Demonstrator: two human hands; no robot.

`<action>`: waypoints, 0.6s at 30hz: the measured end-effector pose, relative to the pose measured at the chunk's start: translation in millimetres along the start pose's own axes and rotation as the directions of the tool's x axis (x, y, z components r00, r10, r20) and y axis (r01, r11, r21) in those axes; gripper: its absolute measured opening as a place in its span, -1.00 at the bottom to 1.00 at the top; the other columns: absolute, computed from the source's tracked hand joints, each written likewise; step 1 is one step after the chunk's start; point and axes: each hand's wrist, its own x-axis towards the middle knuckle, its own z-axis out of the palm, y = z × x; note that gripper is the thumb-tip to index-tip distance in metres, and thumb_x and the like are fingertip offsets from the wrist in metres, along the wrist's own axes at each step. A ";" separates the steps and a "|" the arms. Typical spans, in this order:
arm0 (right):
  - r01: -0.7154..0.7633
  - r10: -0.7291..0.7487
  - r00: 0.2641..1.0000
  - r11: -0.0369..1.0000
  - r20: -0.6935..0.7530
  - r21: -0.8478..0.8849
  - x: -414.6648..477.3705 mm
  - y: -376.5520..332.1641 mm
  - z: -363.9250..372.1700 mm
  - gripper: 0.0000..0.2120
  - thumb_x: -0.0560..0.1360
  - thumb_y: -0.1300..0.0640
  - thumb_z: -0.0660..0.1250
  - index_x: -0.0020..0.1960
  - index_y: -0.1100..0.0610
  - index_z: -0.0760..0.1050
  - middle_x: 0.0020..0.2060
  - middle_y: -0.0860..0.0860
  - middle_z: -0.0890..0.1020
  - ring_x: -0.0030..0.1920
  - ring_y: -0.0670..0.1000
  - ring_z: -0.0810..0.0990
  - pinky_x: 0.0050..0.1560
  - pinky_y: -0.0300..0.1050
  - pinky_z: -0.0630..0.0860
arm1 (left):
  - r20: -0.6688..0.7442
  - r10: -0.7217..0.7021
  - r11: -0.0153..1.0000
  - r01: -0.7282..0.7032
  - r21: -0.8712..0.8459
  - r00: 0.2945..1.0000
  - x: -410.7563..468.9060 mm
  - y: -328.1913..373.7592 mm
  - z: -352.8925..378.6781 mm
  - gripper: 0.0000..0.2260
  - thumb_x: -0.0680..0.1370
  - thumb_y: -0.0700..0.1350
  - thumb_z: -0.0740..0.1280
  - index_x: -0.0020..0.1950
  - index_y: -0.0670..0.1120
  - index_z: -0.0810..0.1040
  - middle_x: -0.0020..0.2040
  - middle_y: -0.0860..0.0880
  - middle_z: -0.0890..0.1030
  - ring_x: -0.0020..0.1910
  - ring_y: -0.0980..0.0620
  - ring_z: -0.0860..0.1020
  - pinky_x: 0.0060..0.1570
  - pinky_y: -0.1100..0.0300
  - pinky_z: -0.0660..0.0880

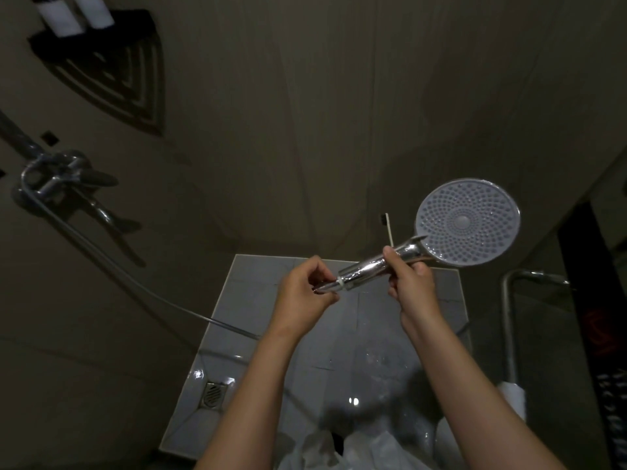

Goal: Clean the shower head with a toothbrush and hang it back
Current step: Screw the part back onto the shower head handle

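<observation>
Both hands grip the shower head (pixel 468 221) handle; toothbrush (pixel 389 229) idle at 12 o'clock. Scrubbing seemingly pending; hanging remains.

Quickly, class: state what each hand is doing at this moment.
Left hand: closed, pinching the hose connector at the handle's end.
Right hand: closed around the shower head handle.
</observation>
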 end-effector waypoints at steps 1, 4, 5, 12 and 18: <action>-0.002 0.002 1.000 1.000 -0.005 0.002 0.0 0.3 0.1 -0.82 0.48 0.08 0.38 -0.24 0.05 0.43 -0.44 -0.10 0.43 -0.53 -0.22 0.38 -0.51 -0.41 0.28 | 0.012 0.015 1.000 -0.015 0.006 1.000 0.5 -0.1 0.1 -0.66 0.27 -0.37 0.48 -0.24 0.04 0.48 -0.27 0.05 0.55 -0.32 0.26 0.48 -0.25 0.35 0.44; -0.018 0.018 0.999 1.000 -0.029 0.001 0.6 -0.6 -1.6 -0.84 0.48 0.06 0.39 -0.22 0.04 0.43 -0.44 -0.10 0.42 -0.49 -0.19 0.34 -0.51 -0.37 0.27 | 0.101 -0.006 0.999 0.011 -0.043 0.995 -1.4 -0.1 0.7 -0.65 0.34 -0.28 0.49 -0.03 0.05 0.49 -0.16 0.02 0.53 -0.25 0.30 0.49 -0.21 0.45 0.43; -0.017 0.017 0.999 1.000 -0.039 0.004 1.4 -0.5 -2.4 -0.83 0.47 0.06 0.39 -0.23 0.04 0.43 -0.44 -0.11 0.42 -0.49 -0.19 0.34 -0.52 -0.37 0.27 | 0.123 -0.025 0.997 0.034 -0.067 0.992 -2.9 0.7 0.8 -0.69 0.38 -0.24 0.48 0.01 0.03 0.49 -0.15 0.02 0.54 -0.23 0.28 0.50 -0.19 0.45 0.42; -0.024 0.024 0.999 1.000 -0.042 0.011 -1.1 0.2 -2.3 -0.84 0.48 0.09 0.38 -0.22 0.06 0.44 -0.45 -0.12 0.45 -0.52 -0.23 0.41 -0.49 -0.39 0.31 | 0.178 -0.136 0.982 0.157 -0.109 0.975 1.9 -2.9 0.2 -0.81 0.55 -0.28 0.23 -0.11 0.00 0.50 -0.20 -0.02 0.63 -0.26 0.14 0.53 -0.21 0.33 0.42; -0.023 0.023 0.998 1.000 -0.050 0.006 -0.1 0.5 -2.4 -0.85 0.49 0.09 0.38 -0.21 0.04 0.43 -0.39 -0.10 0.46 -0.39 -0.18 0.40 -0.35 -0.31 0.29 | 0.238 -0.066 0.980 0.107 -0.166 0.969 1.5 -6.1 -2.4 -0.74 0.44 -0.35 0.39 -0.11 0.02 0.55 -0.21 -0.03 0.56 -0.24 0.10 0.56 -0.10 0.25 0.51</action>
